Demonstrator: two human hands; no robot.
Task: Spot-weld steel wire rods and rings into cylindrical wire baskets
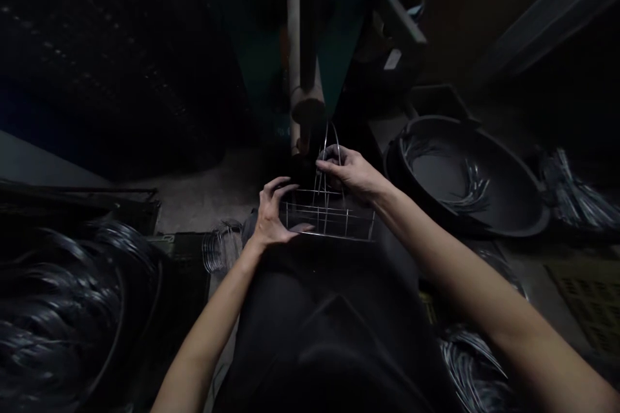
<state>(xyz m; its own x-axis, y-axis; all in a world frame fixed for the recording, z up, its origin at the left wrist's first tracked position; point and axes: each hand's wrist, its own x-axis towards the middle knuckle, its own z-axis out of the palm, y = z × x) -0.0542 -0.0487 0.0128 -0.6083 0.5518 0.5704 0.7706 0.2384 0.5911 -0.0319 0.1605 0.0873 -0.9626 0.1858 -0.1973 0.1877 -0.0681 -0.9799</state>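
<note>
A small rectangular wire frame, like a wire basket or rack, sits in front of me above my dark-clothed lap. My left hand grips its left end, with the thumb along the lower front wire and the fingers curled over the upper side. In a pinch of thumb and fingers, my right hand holds a bent wire loop upright over the back of the frame. Whether loop and frame are joined cannot be made out. Just behind them is the machine's rod-like tip.
The machine's round arm comes down from above. At right stands a large black bowl holding bent wires, with a wire bundle beyond it. Many curved wires lie at left. More wire and a yellow crate are at lower right.
</note>
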